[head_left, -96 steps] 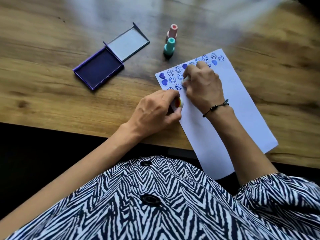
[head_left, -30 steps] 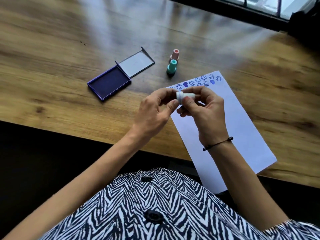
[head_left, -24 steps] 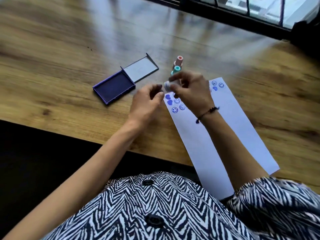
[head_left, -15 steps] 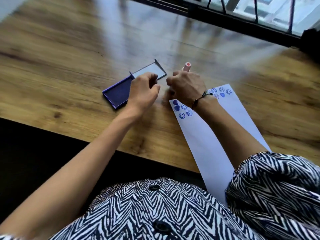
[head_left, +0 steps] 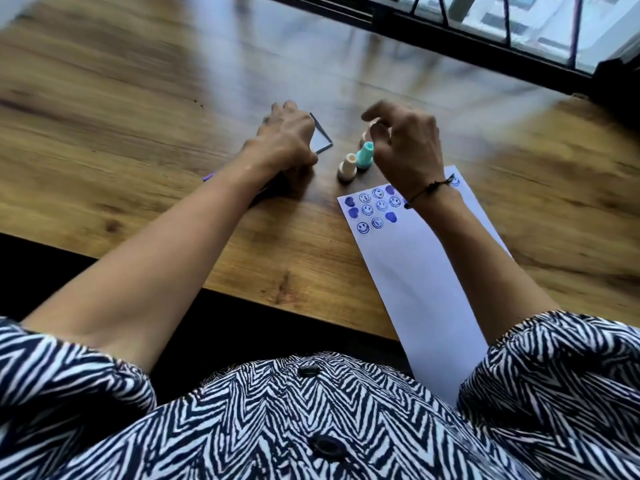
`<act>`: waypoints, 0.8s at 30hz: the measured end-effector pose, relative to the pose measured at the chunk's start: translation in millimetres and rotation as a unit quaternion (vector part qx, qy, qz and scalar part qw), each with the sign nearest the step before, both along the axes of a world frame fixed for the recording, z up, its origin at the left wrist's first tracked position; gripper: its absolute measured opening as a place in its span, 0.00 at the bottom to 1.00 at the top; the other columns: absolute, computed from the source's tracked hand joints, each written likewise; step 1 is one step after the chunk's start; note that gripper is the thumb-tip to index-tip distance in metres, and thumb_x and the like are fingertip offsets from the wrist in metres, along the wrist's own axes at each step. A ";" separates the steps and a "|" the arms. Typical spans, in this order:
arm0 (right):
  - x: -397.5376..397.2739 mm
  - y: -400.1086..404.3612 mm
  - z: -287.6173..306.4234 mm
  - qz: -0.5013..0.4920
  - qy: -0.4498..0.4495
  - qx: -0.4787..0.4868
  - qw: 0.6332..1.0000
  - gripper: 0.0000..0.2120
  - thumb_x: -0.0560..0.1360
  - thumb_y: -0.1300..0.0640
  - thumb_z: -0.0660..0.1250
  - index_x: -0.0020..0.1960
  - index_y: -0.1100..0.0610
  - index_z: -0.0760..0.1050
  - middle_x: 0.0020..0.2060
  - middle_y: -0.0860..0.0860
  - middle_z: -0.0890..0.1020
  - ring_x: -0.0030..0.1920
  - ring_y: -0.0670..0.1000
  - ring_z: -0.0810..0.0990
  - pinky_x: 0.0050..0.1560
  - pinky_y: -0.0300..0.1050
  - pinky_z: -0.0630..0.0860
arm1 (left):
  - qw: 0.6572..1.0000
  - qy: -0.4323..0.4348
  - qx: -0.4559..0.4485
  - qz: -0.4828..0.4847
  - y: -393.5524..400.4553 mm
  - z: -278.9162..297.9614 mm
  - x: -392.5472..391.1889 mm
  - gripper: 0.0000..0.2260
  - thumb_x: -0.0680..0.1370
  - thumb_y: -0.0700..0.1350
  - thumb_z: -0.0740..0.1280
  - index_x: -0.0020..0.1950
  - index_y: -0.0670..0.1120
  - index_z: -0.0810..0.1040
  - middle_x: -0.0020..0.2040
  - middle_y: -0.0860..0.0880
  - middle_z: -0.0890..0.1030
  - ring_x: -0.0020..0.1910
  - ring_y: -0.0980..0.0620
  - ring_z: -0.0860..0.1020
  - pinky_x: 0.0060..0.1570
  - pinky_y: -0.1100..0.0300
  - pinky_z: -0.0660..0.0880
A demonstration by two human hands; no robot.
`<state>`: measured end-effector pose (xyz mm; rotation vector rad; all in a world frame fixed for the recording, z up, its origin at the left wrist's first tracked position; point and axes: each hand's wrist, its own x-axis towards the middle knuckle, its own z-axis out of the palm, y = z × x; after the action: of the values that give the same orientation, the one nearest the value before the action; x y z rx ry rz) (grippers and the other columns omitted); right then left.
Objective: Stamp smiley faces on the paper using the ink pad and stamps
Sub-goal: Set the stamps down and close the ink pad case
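Now that the white stamp (head_left: 346, 169) stands released on the tabletop (head_left: 138, 140), just below the right hand (head_left: 407, 147), that hand's fingers (head_left: 375, 114) hang loosely curled and empty above the teal stamp (head_left: 364, 155). Left hand (head_left: 289, 140) sits on the ink pad (head_left: 320, 138), fingers hidden, so I cannot tell their hold. Paper (head_left: 415, 271) with its smileys lies behind the right wrist. Looks like a stamp swap coming.

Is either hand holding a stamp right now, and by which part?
Neither visibly. The right hand hovers open above the teal stamp; the left hand rests on the ink pad.
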<state>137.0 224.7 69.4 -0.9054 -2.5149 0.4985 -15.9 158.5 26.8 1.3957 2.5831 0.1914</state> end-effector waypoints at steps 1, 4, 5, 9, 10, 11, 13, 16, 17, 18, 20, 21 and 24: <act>-0.7 -4.0 0.4 0.001 0.008 -0.007 1.000 0.13 0.72 0.61 0.58 0.52 0.54 0.78 0.49 0.58 0.84 0.49 0.61 0.80 0.50 0.52 0.75 | 1.000 -0.001 0.008 0.001 0.8 0.2 1.5 0.20 0.67 0.47 0.70 0.52 0.35 0.73 0.57 0.33 0.71 0.57 0.34 0.68 0.54 0.47 0.71; -2.9 -25.9 -0.7 0.000 0.056 -0.033 0.998 0.09 0.73 0.61 0.61 0.48 0.57 0.79 0.42 0.59 0.84 0.45 0.60 0.80 0.46 0.50 0.74 | 0.997 -0.019 0.073 0.026 -2.1 10.1 1.3 0.24 0.68 0.51 0.70 0.54 0.35 0.71 0.57 0.32 0.73 0.58 0.35 0.70 0.55 0.49 0.69; -4.2 -33.7 -2.1 -0.008 0.076 -0.050 0.996 0.08 0.73 0.60 0.61 0.46 0.59 0.79 0.39 0.59 0.84 0.43 0.60 0.80 0.45 0.50 0.74 | 0.992 -0.029 0.118 0.041 -6.1 16.5 -1.6 0.25 0.68 0.51 0.69 0.55 0.35 0.71 0.58 0.32 0.73 0.58 0.36 0.71 0.55 0.51 0.68; -11.3 -58.4 -4.0 -0.042 0.179 -0.273 0.944 0.11 0.77 0.56 0.60 0.43 0.62 0.76 0.33 0.58 0.80 0.31 0.56 0.78 0.32 0.46 0.77 | 0.930 -0.150 0.323 0.087 -42.0 41.3 -8.9 0.29 0.65 0.51 0.64 0.63 0.38 0.69 0.58 0.37 0.76 0.54 0.44 0.75 0.53 0.59 0.71; -14.8 -62.8 -2.0 -0.034 0.208 -0.391 0.896 0.13 0.79 0.53 0.58 0.46 0.61 0.74 0.34 0.57 0.79 0.28 0.54 0.77 0.27 0.42 0.76 | 0.914 -0.168 0.362 0.067 -54.4 44.5 -4.3 0.29 0.65 0.50 0.63 0.63 0.39 0.68 0.58 0.37 0.75 0.54 0.45 0.76 0.54 0.58 0.73; -18.3 -66.0 0.0 -0.019 0.222 -0.504 0.835 0.16 0.80 0.48 0.54 0.49 0.60 0.72 0.37 0.57 0.78 0.28 0.52 0.77 0.27 0.41 0.77 | 0.906 -0.170 0.385 0.042 -65.8 45.5 2.2 0.28 0.66 0.49 0.63 0.64 0.39 0.68 0.57 0.36 0.75 0.53 0.45 0.77 0.54 0.58 0.74; -24.0 -68.4 1.9 0.020 0.201 -0.647 0.736 0.25 0.78 0.39 0.47 0.53 0.58 0.70 0.43 0.59 0.78 0.35 0.55 0.80 0.34 0.45 0.79 | 0.906 -0.148 0.397 0.008 -82.0 40.7 15.0 0.26 0.67 0.44 0.64 0.64 0.38 0.67 0.57 0.35 0.75 0.53 0.44 0.76 0.54 0.59 0.74; -30.8 -70.7 -1.6 0.076 0.156 -0.706 0.687 0.31 0.75 0.33 0.41 0.54 0.55 0.71 0.46 0.60 0.78 0.43 0.59 0.80 0.41 0.47 0.79 | 0.913 -0.117 0.392 -0.004 -93.2 29.6 26.1 0.25 0.68 0.40 0.65 0.64 0.36 0.67 0.57 0.35 0.74 0.54 0.44 0.75 0.56 0.60 0.72; -31.7 -71.2 -3.3 0.087 0.146 -0.711 0.683 0.31 0.75 0.33 0.41 0.55 0.55 0.71 0.48 0.60 0.78 0.46 0.60 0.80 0.42 0.47 0.79 | 0.915 -0.111 0.388 -0.014 -95.3 26.9 26.9 0.25 0.68 0.39 0.66 0.64 0.35 0.66 0.56 0.35 0.73 0.55 0.44 0.74 0.56 0.60 0.71; -32.2 -71.5 -4.4 0.093 0.134 -0.712 0.683 0.31 0.76 0.33 0.42 0.56 0.55 0.71 0.49 0.61 0.78 0.48 0.60 0.79 0.44 0.48 0.78 | 0.917 -0.106 0.385 -0.023 -97.9 24.8 26.8 0.25 0.68 0.39 0.66 0.64 0.35 0.66 0.56 0.35 0.73 0.55 0.44 0.74 0.56 0.62 0.71; -32.1 -70.4 -3.4 0.100 0.109 -0.703 0.696 0.28 0.76 0.35 0.46 0.56 0.55 0.71 0.49 0.61 0.78 0.47 0.58 0.79 0.45 0.48 0.77 | 0.922 -0.096 0.373 -0.044 -103.6 23.3 25.0 0.26 0.68 0.39 0.67 0.64 0.35 0.66 0.58 0.35 0.73 0.55 0.46 0.73 0.57 0.64 0.69; -32.7 -69.4 -2.0 0.100 0.099 -0.685 0.715 0.26 0.76 0.36 0.49 0.55 0.55 0.72 0.49 0.61 0.78 0.44 0.57 0.79 0.46 0.48 0.77 | 0.926 -0.090 0.362 -0.057 -106.6 23.3 22.4 0.26 0.69 0.40 0.68 0.65 0.35 0.65 0.59 0.36 0.72 0.56 0.47 0.72 0.58 0.64 0.68; -36.1 -69.0 -0.8 0.091 0.054 -0.502 0.858 0.21 0.71 0.39 0.61 0.53 0.54 0.71 0.50 0.58 0.80 0.45 0.55 0.80 0.51 0.51 0.76 | 0.938 -0.078 0.330 -0.066 -119.2 18.7 9.1 0.26 0.71 0.42 0.66 0.66 0.36 0.64 0.62 0.37 0.72 0.61 0.47 0.70 0.61 0.63 0.64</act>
<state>101.0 155.8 68.5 -0.8938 -2.1467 1.9642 -6.7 39.3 45.5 1.6501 2.3712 1.1841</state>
